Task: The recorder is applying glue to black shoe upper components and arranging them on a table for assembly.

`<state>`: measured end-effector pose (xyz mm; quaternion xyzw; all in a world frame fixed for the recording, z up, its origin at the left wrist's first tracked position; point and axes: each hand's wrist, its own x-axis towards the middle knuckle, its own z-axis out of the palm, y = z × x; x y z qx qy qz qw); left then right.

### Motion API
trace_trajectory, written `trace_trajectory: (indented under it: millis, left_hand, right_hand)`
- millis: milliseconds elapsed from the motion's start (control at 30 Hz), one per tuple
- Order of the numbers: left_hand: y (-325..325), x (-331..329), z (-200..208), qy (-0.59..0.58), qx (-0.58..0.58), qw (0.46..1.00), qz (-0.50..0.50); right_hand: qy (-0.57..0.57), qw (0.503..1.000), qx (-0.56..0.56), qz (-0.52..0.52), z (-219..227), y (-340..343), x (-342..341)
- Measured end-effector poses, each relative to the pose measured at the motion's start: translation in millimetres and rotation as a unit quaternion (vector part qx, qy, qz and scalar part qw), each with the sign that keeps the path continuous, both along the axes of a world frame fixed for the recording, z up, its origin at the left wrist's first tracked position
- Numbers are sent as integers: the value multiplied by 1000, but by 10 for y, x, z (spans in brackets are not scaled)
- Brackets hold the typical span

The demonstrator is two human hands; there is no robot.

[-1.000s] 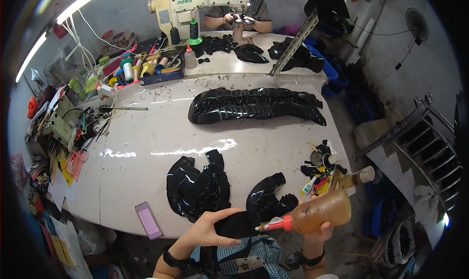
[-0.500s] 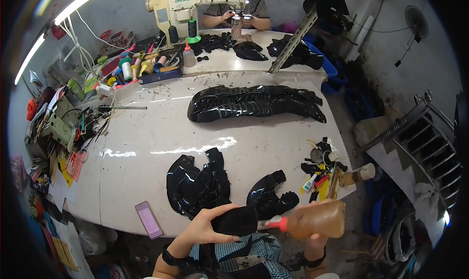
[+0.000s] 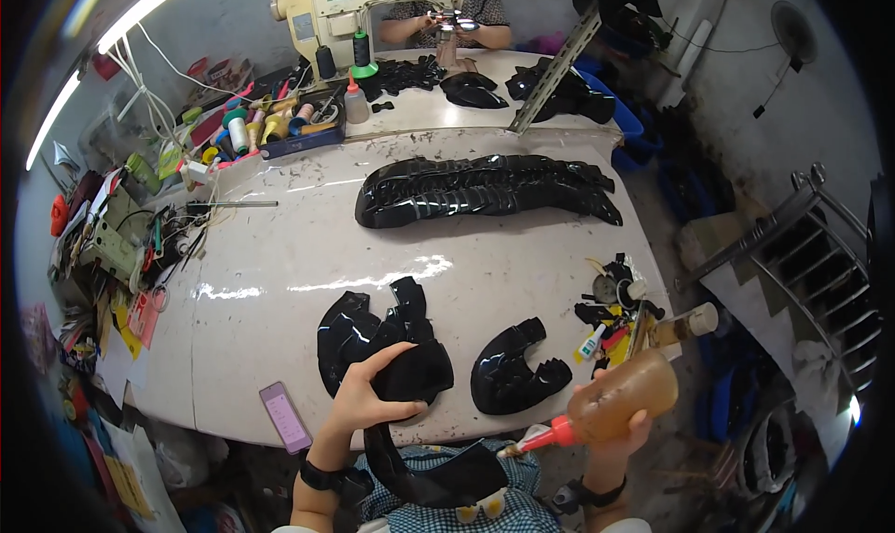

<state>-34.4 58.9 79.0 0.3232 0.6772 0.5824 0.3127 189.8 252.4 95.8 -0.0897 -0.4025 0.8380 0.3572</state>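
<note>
My left hand [image 3: 368, 393] grips a black shoe-upper piece [image 3: 415, 373] between thumb and fingers, above the table's near edge. A curved glossy black part [image 3: 447, 477] hangs below that hand over my lap; I cannot tell whether both are one piece. My right hand [image 3: 615, 430] is wrapped round a squeeze bottle [image 3: 626, 398] of amber liquid. Its red nozzle [image 3: 557, 431] tilts down to the left, the tip at the hanging part's right edge. Beyond my hands lie a stack of glossy black pieces [image 3: 343, 332] and several curved black pieces [image 3: 503, 370].
A long row of overlapped black pieces [image 3: 485, 193] lies across the table [image 3: 270, 328]. A phone [image 3: 284, 416] rests at the front left. Small tools and a jar [image 3: 685, 325] stand at the right edge. Another person works behind a sewing machine [image 3: 303, 25].
My left hand has moved left and away from me, turning the black piece so its curved part shows over my lap. The bottle has tilted, its nozzle now lower.
</note>
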Motion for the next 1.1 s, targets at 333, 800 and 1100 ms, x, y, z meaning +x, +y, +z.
trace_trajectory:
  millis: [333, 800, 1100]
  left_hand:
    - [6, 2, -10, 12, -7, 1000, 2]
    - [-11, -26, -37, 15, -2, 1000, -5]
    - [11, -54, -44, 16, -3, 1000, 4]
  right_hand:
    - [-18, 999, 30, 39, -120, -30, -101]
    - [-15, 998, 36, 48, -96, -67, -45]
    - [-6, 996, 57, 66, -22, -56, 58]
